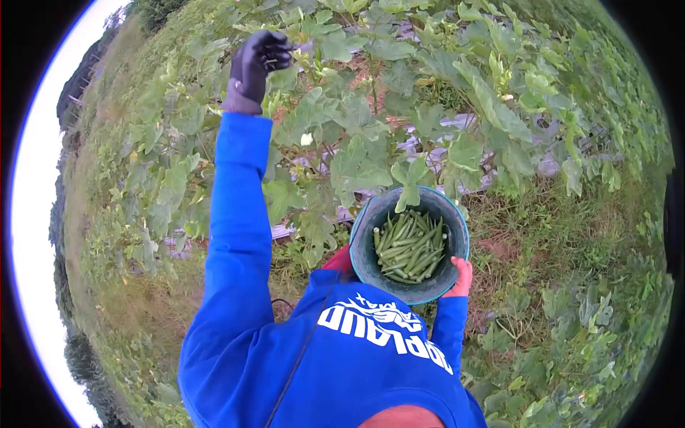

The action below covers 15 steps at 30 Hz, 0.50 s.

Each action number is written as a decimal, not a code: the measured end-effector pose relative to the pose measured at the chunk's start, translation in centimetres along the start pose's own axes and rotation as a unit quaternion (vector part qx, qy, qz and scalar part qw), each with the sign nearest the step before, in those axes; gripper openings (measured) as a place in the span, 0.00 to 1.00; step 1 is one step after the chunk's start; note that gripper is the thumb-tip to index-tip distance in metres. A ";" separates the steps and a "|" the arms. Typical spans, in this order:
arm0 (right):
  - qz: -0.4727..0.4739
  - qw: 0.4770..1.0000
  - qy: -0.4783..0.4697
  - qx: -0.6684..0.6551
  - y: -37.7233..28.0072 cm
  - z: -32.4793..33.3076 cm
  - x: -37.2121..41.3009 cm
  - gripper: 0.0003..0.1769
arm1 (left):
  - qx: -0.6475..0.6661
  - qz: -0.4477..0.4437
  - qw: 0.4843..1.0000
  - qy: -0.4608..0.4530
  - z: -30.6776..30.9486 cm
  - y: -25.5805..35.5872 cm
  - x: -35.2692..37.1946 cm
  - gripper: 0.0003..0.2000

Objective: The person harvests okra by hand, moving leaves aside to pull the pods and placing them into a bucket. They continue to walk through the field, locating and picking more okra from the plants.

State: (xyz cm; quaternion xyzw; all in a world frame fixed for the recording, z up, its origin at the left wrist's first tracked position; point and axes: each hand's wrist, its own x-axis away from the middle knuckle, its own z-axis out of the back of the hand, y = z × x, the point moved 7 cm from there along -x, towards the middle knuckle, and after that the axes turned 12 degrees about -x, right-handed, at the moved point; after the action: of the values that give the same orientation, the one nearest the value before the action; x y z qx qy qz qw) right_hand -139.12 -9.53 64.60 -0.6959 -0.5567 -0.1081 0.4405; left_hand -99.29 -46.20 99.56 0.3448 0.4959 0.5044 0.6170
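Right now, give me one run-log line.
left hand: gloved, outstretched by plants | right hand: on bucket | inside: green pods

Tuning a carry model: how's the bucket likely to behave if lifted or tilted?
The bucket probably keeps its shape; its opening looks evenly round. The green pods may slide when it tilts, being loosely piled. Small tilts likely won't spill them: they sit below the rim.

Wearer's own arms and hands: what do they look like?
Left sleeve: long, bright blue. Right sleeve: same blue. Left hand: black glove with a greyer wrist cuff. Right hand: no black glove; any other covering unclear.
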 end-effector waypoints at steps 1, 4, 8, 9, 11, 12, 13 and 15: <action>-0.006 1.000 0.003 0.005 -0.3 0.0 -0.5 0.18 | 0.041 0.046 0.997 0.037 2.1 -2.8 -3.9 0.21; -0.007 0.999 0.018 -0.046 0.2 2.8 -3.4 0.15 | 0.040 0.142 0.986 0.079 7.4 -10.6 -12.4 0.20; 0.009 1.000 0.024 -0.016 0.0 3.9 -4.3 0.23 | -0.068 0.355 0.931 -0.054 13.1 -25.1 -16.5 0.20; -0.013 0.998 0.046 -0.039 -0.8 2.2 -2.8 0.24 | -0.065 0.267 0.961 -0.027 12.8 -27.7 -16.8 0.21; -0.017 0.995 0.074 -0.058 -2.2 -1.5 -1.0 0.27 | -0.304 -0.001 0.921 -0.245 11.4 -36.1 -17.5 0.20; -0.015 0.996 0.075 -0.050 -2.5 -2.2 -0.6 0.27 | -0.318 0.063 0.906 -0.271 10.0 -35.4 -16.2 0.19; -0.015 0.996 0.071 -0.041 -2.8 -3.0 -0.7 0.27 | -0.329 0.101 0.894 -0.286 8.8 -34.2 -15.6 0.19; -0.010 0.996 0.082 -0.025 0.4 -6.4 0.7 0.28 | -0.378 0.122 0.855 -0.334 7.9 -33.5 -14.9 0.18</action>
State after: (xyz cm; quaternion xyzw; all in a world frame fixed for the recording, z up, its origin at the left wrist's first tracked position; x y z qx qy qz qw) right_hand -136.37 -13.80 68.65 -0.6899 -0.5226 -0.1831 0.4662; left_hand -82.32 -68.49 74.59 0.2903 -0.0153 0.5790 0.7618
